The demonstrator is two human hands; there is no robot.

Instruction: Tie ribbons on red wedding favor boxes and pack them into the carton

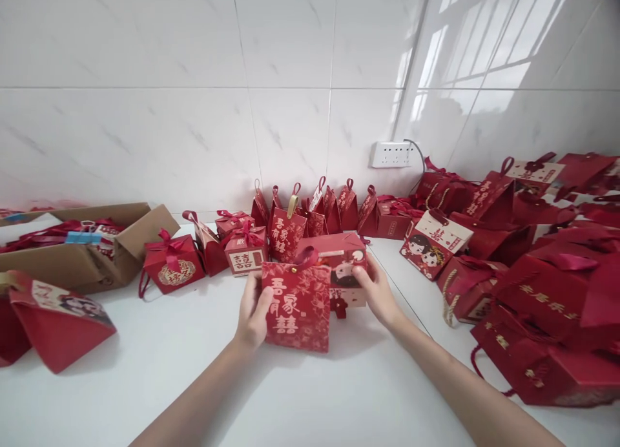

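Note:
My left hand (pixel 254 311) is closed on the left side of a red gift box (pixel 305 324) with pale characters and a ribbon loop on top. Its thumb lies on the front face. Just behind it, my right hand (pixel 374 287) grips the right edge of a second red box (pixel 351 261), which has a cartoon figure and a cream band and looks upside down. The front box covers part of the second one. Close behind both stands a red box with a gold ribbon loop (pixel 289 232).
Several red boxes (pixel 339 208) line the tiled wall. A cardboard carton (pixel 130 253) holding ribbons stands at left, beside a tilted red box (pixel 68 327). A large pile of red boxes (pixel 547 305) fills the right side. A white power strip (pixel 393 154) is against the wall.

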